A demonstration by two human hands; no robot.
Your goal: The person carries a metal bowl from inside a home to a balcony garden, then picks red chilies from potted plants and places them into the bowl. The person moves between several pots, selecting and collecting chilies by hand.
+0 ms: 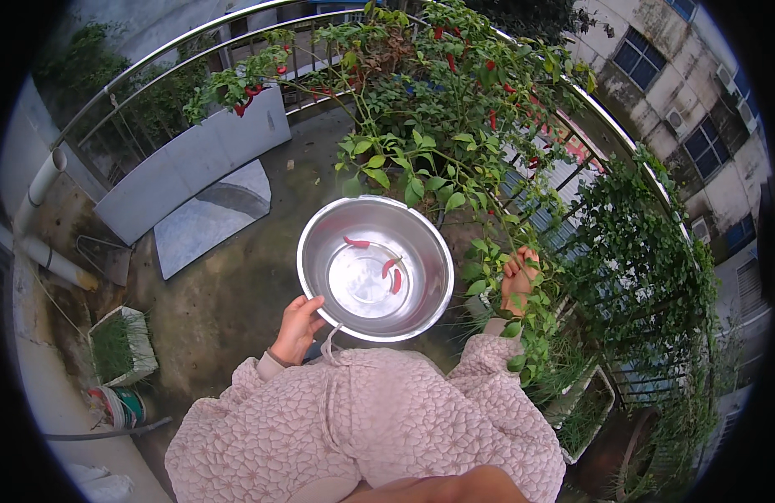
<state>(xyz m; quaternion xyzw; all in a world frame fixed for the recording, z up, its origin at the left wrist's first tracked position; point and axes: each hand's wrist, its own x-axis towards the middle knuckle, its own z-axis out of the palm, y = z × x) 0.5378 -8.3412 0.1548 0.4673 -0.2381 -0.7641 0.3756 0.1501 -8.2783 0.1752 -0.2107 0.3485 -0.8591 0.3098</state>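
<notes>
My left hand (299, 327) grips the near-left rim of a round stainless steel basin (305, 245), thumb over the edge. Inside the basin lie three red chili peppers: one (356, 243) toward the far left, and two (388, 268) (397, 281) side by side right of the middle. Out to the right, my right hand (519, 276) reaches in among the leaves of a chili plant (437, 144). Its fingers are curled at a stem, and foliage partly covers them; whether they hold anything is hidden. More red chilies (493, 119) hang from the plant's upper branches.
A curved metal railing (613, 129) runs behind the plants, with climbing vines (626, 251) at right. Grey stone slabs (198, 160) lean at the left. White planters of grassy greens stand left (142, 346) and right (604, 402). Pipes (41, 179) line the left wall.
</notes>
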